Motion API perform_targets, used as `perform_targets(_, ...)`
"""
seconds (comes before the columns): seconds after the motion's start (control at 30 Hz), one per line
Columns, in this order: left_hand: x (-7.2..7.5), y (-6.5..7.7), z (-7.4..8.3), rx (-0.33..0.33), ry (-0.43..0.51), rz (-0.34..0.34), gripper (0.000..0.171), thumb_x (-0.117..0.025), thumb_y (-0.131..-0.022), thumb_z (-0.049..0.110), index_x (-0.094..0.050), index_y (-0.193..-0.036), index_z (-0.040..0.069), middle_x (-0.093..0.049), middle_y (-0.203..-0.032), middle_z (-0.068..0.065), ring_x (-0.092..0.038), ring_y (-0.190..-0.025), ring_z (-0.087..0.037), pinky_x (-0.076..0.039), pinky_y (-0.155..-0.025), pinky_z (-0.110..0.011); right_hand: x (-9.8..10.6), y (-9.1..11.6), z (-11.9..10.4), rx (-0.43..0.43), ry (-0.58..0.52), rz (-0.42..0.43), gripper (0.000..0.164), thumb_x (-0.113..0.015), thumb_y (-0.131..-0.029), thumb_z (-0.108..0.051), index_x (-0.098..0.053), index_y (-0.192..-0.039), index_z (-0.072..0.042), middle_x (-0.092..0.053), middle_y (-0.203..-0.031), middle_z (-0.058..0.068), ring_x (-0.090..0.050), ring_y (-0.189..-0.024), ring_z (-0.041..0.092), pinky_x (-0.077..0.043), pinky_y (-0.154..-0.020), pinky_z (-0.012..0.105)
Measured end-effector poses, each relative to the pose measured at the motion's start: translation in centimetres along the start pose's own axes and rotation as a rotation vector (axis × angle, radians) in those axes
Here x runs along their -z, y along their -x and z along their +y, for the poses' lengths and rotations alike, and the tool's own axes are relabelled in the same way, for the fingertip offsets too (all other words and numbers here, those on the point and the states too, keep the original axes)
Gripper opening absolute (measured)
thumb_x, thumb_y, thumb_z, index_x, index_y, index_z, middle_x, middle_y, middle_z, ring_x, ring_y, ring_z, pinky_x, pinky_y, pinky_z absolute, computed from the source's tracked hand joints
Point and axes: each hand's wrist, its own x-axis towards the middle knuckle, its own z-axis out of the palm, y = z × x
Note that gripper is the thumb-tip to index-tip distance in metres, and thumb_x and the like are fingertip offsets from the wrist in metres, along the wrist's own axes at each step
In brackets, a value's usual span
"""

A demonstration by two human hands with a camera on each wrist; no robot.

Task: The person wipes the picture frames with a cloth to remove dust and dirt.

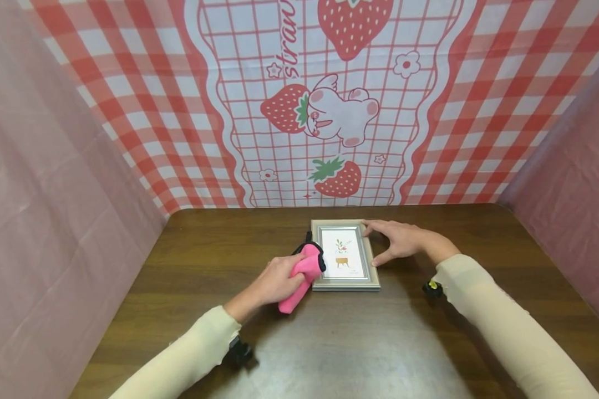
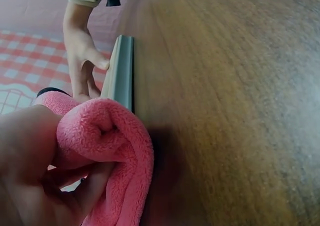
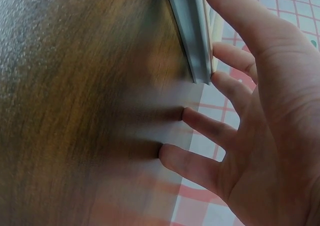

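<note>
A picture frame (image 1: 345,284) lies flat on the wooden table, silver and beige around a print of a potted plant. My left hand (image 1: 278,280) grips a folded pink plush cloth (image 1: 306,267) with black trim, which overlaps the frame's left edge. The roll of cloth (image 2: 107,131) bulges between thumb and fingers in the left wrist view. Over at the frame's right side, my right hand (image 1: 401,239) rests its thumb and fingertips along the edge, fingers spread. From the right wrist, two other fingers (image 3: 205,128) reach down to the tabletop beside the frame's corner (image 3: 200,71).
Behind the brown table (image 1: 219,238) hangs a red-and-white checked cloth (image 1: 394,166) printed with strawberries. Plain pink drapes (image 1: 70,183) close off both sides. A dark strip (image 1: 308,237) shows along the frame's left edge. Small black wrist devices (image 1: 239,351) hang under both sleeves.
</note>
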Motion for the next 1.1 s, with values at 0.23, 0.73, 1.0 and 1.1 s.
perform_targets(0.23,0.7,-0.6,0.5,0.113,0.133,0.009,0.005,-0.063,-0.099,0.017,-0.067,-0.101,0.015,-0.071,-0.081,-0.001,-0.066,-0.07,-0.009,-0.054,-0.06,-0.027,0.0,0.0,-0.2,0.004,-0.008,-0.008,0.09,-0.093,-0.087,-0.06,-0.059,-0.158,-0.016,-0.032,-0.186,0.021,-0.036,-0.168,0.054,-0.038,-0.125,0.082)
perform_targets(0.73,1.7,-4.6,-0.4,0.298,0.193,-0.01,0.016,-0.064,-0.104,0.023,-0.073,-0.115,0.015,-0.077,-0.09,-0.008,-0.071,-0.072,-0.016,-0.06,-0.059,-0.034,-0.4,-0.3,0.4,0.016,-0.051,0.006,0.094,-0.088,-0.084,-0.073,-0.06,-0.156,-0.019,-0.031,-0.186,0.019,-0.034,-0.168,0.055,-0.033,-0.124,0.086)
perform_targets(1.0,2.0,-7.1,-1.1,0.4,0.242,-0.053,0.035,-0.065,-0.109,0.024,-0.072,-0.142,0.014,-0.078,-0.101,-0.012,-0.073,-0.081,-0.022,-0.062,-0.067,-0.037,-0.1,0.0,-0.2,-0.022,-0.021,-0.004,0.091,-0.092,-0.087,-0.061,-0.059,-0.159,-0.016,-0.03,-0.187,0.021,-0.034,-0.169,0.054,-0.037,-0.126,0.082)
perform_targets(1.1,2.9,-7.6,-0.2,0.43,0.277,-0.066,0.039,-0.064,-0.11,0.022,-0.069,-0.147,0.011,-0.077,-0.105,-0.013,-0.072,-0.086,-0.024,-0.061,-0.073,-0.036,0.0,0.1,-0.1,-0.024,-0.024,-0.004,0.092,-0.092,-0.087,-0.062,-0.059,-0.159,-0.017,-0.031,-0.186,0.021,-0.035,-0.168,0.054,-0.036,-0.125,0.083)
